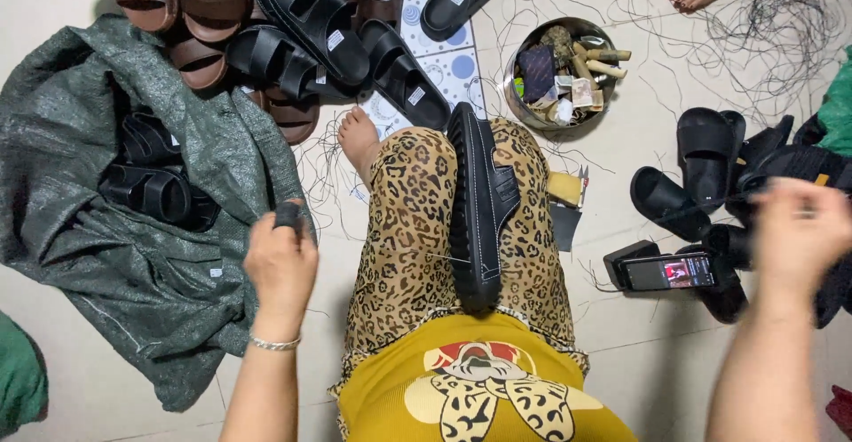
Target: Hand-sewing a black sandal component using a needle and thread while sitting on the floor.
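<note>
Pale tiled floor [639, 353], strewn with loose black thread [763, 43]. Between both hands, wedged upright on edge between leopard-print knees: black slide sandal [479, 202], stitched rim, long axis running away from body. Left hand [282, 264] curled round small dark object [287, 215]. Right hand [799, 229] blurred, grip unclear.
</note>
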